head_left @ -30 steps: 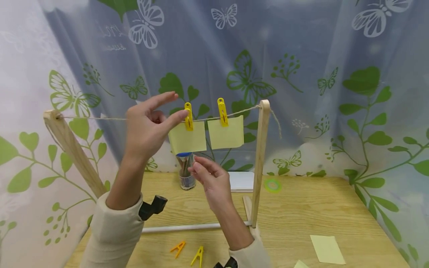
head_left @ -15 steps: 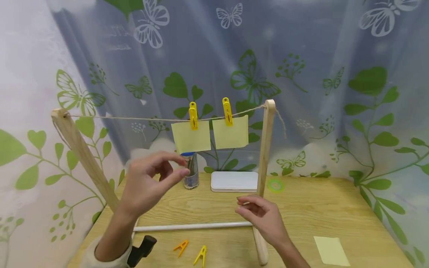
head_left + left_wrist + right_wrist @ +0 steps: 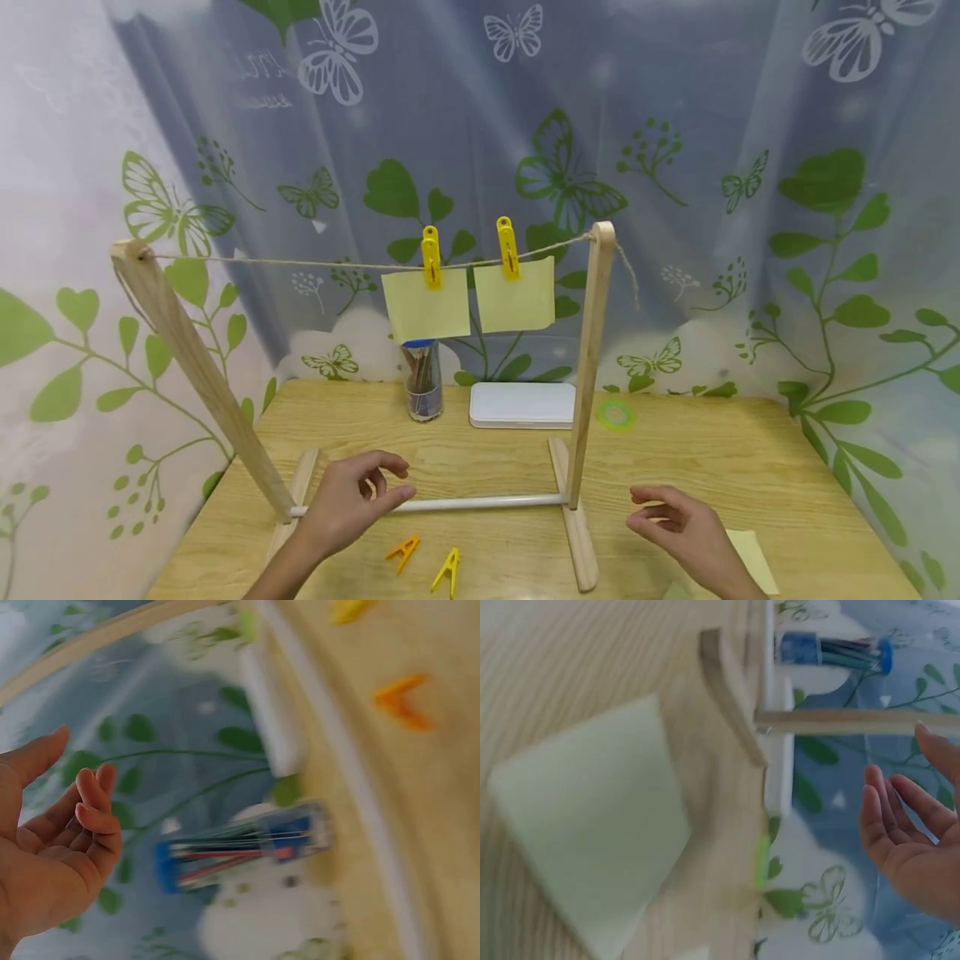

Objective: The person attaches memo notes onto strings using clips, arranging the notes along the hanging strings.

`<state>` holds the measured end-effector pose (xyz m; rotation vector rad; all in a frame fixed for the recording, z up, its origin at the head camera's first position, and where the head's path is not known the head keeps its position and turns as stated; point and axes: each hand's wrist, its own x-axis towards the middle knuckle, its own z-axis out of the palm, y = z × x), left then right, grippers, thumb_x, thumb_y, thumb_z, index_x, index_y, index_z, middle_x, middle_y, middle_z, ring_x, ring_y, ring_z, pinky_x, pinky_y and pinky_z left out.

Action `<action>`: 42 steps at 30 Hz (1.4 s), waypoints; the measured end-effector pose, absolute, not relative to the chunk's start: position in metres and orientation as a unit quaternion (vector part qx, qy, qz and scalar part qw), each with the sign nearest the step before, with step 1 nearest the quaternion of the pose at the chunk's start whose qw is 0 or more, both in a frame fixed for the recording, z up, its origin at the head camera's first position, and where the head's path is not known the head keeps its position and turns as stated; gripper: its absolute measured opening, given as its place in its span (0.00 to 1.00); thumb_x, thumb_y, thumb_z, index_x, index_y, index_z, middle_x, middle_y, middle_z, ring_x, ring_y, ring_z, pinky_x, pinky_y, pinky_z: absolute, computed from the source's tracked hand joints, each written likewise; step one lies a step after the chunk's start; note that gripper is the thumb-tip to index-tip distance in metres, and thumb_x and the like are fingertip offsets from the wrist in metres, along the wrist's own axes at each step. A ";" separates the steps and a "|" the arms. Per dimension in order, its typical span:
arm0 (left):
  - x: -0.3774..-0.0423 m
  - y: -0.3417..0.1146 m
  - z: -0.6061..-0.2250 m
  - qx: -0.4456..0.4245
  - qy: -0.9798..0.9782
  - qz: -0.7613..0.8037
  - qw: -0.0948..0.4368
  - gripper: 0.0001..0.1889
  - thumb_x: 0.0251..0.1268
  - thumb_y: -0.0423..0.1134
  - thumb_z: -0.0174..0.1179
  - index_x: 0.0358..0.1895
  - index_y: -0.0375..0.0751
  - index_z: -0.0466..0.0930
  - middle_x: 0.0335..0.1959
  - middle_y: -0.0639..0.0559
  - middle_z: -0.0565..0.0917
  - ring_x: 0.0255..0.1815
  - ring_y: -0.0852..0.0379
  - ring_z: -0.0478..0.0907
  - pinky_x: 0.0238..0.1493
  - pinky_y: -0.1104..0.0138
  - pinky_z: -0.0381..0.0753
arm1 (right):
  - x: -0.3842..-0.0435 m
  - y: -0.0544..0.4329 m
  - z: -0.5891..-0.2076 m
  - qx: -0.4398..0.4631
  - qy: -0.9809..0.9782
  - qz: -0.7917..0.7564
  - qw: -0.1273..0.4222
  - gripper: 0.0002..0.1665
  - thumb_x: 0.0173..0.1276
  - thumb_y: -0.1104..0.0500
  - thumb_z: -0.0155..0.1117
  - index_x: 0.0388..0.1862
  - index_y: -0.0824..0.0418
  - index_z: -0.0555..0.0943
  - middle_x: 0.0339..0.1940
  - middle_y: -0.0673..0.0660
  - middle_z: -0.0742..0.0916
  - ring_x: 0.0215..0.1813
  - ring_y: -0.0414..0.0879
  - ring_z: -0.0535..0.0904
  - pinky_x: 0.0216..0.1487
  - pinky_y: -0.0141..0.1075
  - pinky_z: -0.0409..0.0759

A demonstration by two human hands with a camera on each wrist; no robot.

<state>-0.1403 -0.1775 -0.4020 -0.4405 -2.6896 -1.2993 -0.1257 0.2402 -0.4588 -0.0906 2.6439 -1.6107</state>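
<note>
Two pale yellow paper notes hang from the string. The left note is held by a yellow clothespin, the right note by another yellow clothespin. My left hand hovers over the white rod with loosely bent fingers and holds nothing. Off to the right, my right hand, also holding nothing, is nearest a pale yellow note on the table, partly hidden behind it. An orange clothespin and a yellow clothespin lie near the front.
A wooden frame carries the string between its left post and right post. Behind it stand a blue-lidded jar of thin sticks and a white case. A green ring lies at the right, on the table.
My left hand has come off the left hanging clothespin and dropped to the rod. My right hand has moved down and right, from below the notes to beside the loose note.
</note>
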 end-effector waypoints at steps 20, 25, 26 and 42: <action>-0.141 -0.201 -0.518 -0.077 -0.909 -0.399 -0.090 0.22 0.45 0.43 0.74 0.39 0.31 0.77 0.33 0.48 0.78 0.25 0.61 0.67 0.24 0.72 0.69 | -0.155 0.361 -0.503 -0.027 0.956 -0.282 0.073 0.34 0.59 0.49 0.69 0.57 0.71 0.75 0.56 0.74 0.79 0.53 0.68 0.77 0.44 0.56 0.78; -0.137 -0.202 -0.522 -0.064 -0.901 -0.413 -0.121 0.23 0.44 0.41 0.75 0.38 0.33 0.74 0.32 0.48 0.73 0.29 0.56 0.66 0.26 0.71 0.66 | -0.157 0.375 -0.509 -0.032 0.961 -0.265 0.078 0.34 0.56 0.51 0.72 0.54 0.72 0.76 0.52 0.75 0.80 0.50 0.70 0.78 0.45 0.58 0.77; -0.137 -0.202 -0.523 -0.063 -0.901 -0.411 -0.122 0.22 0.43 0.41 0.75 0.37 0.34 0.74 0.31 0.48 0.72 0.29 0.56 0.65 0.26 0.70 0.66 | -0.157 0.377 -0.510 -0.034 0.961 -0.262 0.077 0.34 0.55 0.51 0.72 0.53 0.72 0.77 0.50 0.74 0.81 0.49 0.69 0.78 0.45 0.58 0.77; -0.135 -0.197 -0.528 -0.073 -0.926 -0.363 -0.068 0.18 0.42 0.35 0.75 0.30 0.37 0.72 0.26 0.52 0.70 0.27 0.60 0.64 0.27 0.73 0.65 | -0.163 0.382 -0.515 -0.025 0.962 -0.249 0.114 0.26 0.44 0.52 0.79 0.37 0.64 0.78 0.40 0.62 0.86 0.43 0.57 0.79 0.43 0.51 0.76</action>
